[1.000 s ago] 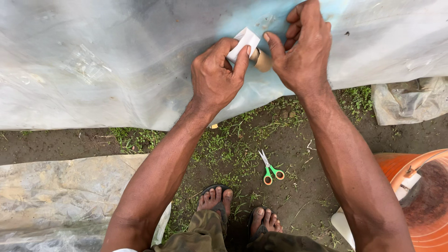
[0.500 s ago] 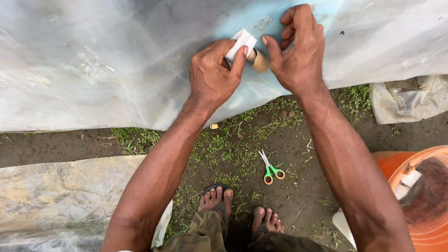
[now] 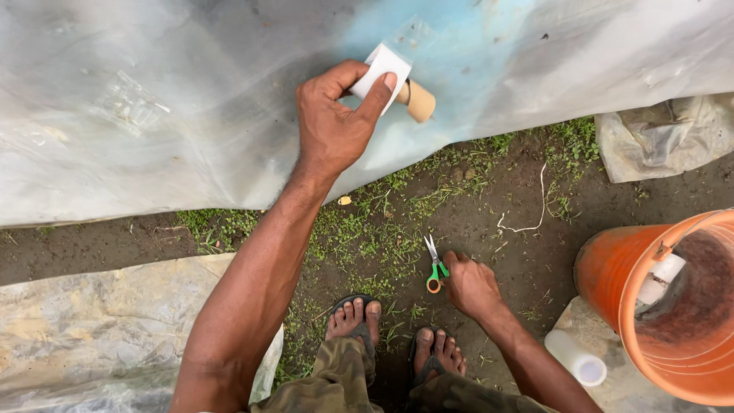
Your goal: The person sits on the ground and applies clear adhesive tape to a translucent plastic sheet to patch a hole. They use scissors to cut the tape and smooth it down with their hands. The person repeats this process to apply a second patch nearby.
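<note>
The left hand (image 3: 336,126) is raised to the far side of the scene and closed in a pinch on a white strip of tape (image 3: 380,69), thumb over the strip's face, holding it flat against the translucent plastic sheet (image 3: 153,115) that hangs across the far half of the view. The tape roll (image 3: 418,100), with its tan cardboard core showing, hangs just right of that hand's fingertips, touching the sheet.

The right hand (image 3: 470,284) is lowered to the ground, near the person's feet. Its fingers are curled at the handles of the green-handled scissors (image 3: 435,266). Whether the fingers have closed fully on the handles cannot be told; they touch or nearly touch the loops.

Key relation: the scissors lie on the bare soil and grass (image 3: 382,229), directly left of and touching the right hand, well apart from the left hand. Their long axis runs near-to-far, blades pointing toward the sheet, handles toward the feet. The right hand is the nearer hand by a clear margin.

An orange bucket (image 3: 612,275) stands to the right, with a white cylindrical container (image 3: 575,358) lying near its base.
</note>
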